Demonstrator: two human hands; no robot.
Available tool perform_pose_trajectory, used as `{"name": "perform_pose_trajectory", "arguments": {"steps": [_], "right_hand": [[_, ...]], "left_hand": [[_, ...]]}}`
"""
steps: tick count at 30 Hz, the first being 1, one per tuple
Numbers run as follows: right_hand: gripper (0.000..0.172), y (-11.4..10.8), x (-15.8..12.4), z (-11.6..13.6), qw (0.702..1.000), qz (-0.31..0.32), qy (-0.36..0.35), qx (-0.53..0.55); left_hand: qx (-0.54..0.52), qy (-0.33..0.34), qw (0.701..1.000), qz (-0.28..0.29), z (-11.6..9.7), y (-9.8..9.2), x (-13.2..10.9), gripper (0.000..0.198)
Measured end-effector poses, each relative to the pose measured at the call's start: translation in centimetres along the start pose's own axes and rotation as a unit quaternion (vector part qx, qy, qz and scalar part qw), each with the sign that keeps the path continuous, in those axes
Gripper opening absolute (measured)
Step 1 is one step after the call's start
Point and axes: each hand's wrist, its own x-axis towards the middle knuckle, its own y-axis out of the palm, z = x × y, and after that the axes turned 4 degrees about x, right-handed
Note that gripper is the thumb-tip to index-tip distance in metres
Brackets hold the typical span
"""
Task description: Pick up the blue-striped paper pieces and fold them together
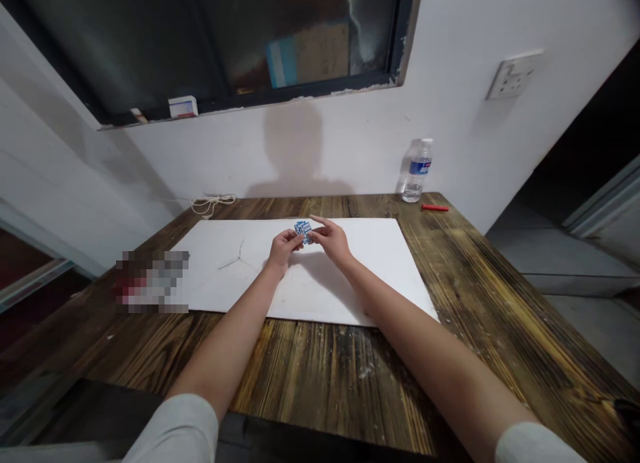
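A few small blue-and-white cards (303,230), overlapping in a loose fan, are held up over the white board (350,276). My left hand (284,250) pinches their lower left side between thumb and fingers. On the right side, my right hand (334,240) grips the cards with its thumb, while its index finger stretches out above them. Fine print on the cards is too small to read. Both forearms reach across the near edge of the board.
The board lies on a dark wooden table (320,363). Toward the back right stand a water bottle (418,173) and a red pen-like stick (435,208). A coiled white cord (213,203) lies back left, a blurred-out item (153,282) at the left. A wall with a window closes off the back.
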Motion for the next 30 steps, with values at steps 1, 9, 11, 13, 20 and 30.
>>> {"name": "perform_pose_trajectory", "arguments": {"steps": [1,9,11,13,20,30], "right_hand": [[0.044,-0.2,0.2,-0.1,1.000,0.011,0.018,0.004],[0.007,-1.7,0.5,-0.4,0.984,0.007,0.047,-0.171],[0.008,-1.8,0.4,-0.5,0.978,0.012,0.051,-0.203],[0.010,-1.9,0.2,-0.6,0.968,0.022,0.047,-0.247],[0.016,-2.1,-0.3,-0.7,0.878,0.086,0.014,-0.470],[0.026,-1.8,-0.8,0.3,0.822,0.111,0.028,-0.558]], "left_hand": [[0.018,0.004,1.000,-0.001,0.1,0.0,0.0,0.036],[0.218,0.034,0.974,-0.049,0.9,0.2,0.2,0.022],[0.249,0.039,0.966,-0.058,1.0,0.2,0.1,0.018],[0.284,0.039,0.956,-0.057,1.2,0.2,0.1,0.015],[0.413,0.083,0.907,0.015,1.8,-0.3,0.1,0.012],[0.512,0.138,0.845,0.066,1.6,-0.5,0.1,0.018]]}}
